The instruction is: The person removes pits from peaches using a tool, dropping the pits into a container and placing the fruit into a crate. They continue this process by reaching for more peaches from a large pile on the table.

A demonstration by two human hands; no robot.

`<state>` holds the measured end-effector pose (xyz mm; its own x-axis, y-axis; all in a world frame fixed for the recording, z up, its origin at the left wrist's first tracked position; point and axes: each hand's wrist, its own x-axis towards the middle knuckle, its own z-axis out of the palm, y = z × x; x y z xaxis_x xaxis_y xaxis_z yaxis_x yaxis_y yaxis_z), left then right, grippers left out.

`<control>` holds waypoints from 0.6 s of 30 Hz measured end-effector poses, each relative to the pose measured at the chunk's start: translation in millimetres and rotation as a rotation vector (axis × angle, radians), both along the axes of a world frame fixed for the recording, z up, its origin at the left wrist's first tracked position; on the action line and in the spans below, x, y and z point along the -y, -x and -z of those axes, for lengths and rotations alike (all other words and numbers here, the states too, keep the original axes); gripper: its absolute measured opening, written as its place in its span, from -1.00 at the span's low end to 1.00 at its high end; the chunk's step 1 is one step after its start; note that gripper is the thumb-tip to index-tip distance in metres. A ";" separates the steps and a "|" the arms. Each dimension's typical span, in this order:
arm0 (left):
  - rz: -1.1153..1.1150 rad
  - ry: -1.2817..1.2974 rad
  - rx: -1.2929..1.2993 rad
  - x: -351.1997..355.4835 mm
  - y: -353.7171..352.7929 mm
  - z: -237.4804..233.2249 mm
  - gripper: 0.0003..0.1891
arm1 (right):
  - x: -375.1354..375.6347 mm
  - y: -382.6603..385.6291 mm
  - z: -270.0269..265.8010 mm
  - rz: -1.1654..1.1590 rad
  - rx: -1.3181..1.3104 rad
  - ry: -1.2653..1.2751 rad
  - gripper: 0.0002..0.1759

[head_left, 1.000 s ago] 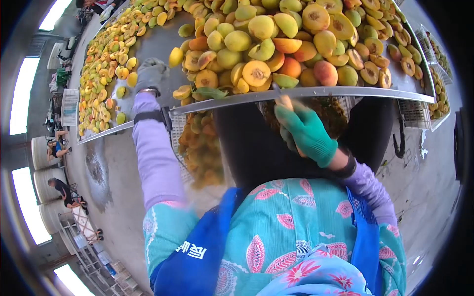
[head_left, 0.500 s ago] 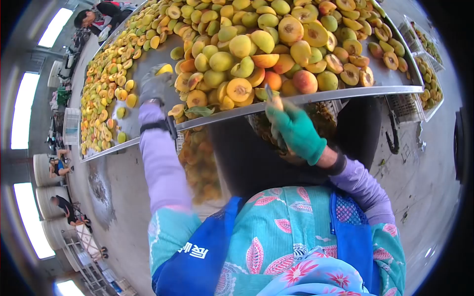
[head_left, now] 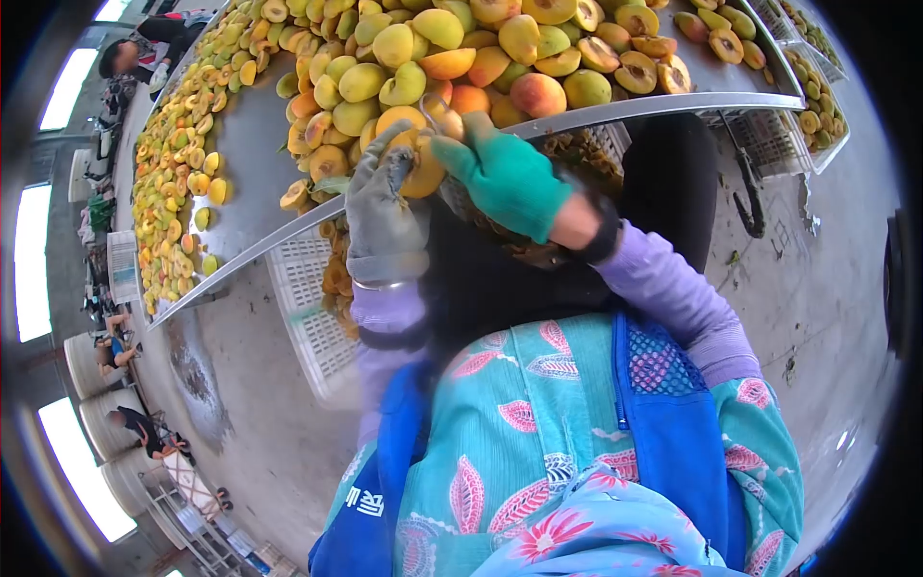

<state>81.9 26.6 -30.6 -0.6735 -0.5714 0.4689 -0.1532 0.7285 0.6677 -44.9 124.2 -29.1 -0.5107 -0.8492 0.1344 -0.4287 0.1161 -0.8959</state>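
My left hand [head_left: 387,212], in a grey glove, is closed around a yellow peach [head_left: 423,165] at the table's near edge. Its cut orange flesh faces up. Touching or nearly touching that peach is my right hand [head_left: 510,181], in a green glove, its fingers closed on a small pitting tool [head_left: 444,117] with a curved metal end. The tool's handle is mostly hidden in the glove, and motion blurs both hands. Just beyond them lies a heap of whole and halved peaches [head_left: 361,83] on the metal table [head_left: 260,125].
Along the table's left side lie many peach halves [head_left: 183,183]. Below the near rim stand a white crate [head_left: 312,308] and a container of brownish scraps [head_left: 586,154]. More crates of fruit [head_left: 817,115] stand at the right. Another person [head_left: 144,58] sits at the far left.
My left hand has come back from the left part of the table to the near edge, beside my right hand. My right hand has moved left, and the tool now meets the peach.
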 end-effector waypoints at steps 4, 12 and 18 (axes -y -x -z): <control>0.107 -0.953 -0.568 -10.4 16.3 0.2 -0.69 | -29.4 -12.3 -6.3 -0.087 -0.222 0.033 -0.61; -0.012 -1.080 -0.567 -16.2 21.4 -5.8 -0.68 | -29.1 -16.4 -9.0 -0.118 -0.154 -0.111 -0.54; -0.146 -0.903 -0.549 -23.2 29.2 -13.2 -0.75 | -28.2 -16.8 -11.2 -0.157 -0.046 -0.150 -0.49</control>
<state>52.7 49.7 -17.4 -0.3958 -0.9170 0.0498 0.2868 -0.0719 0.9553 -28.1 152.4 -17.8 -0.3672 -0.9299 0.0205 -0.4918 0.1754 -0.8529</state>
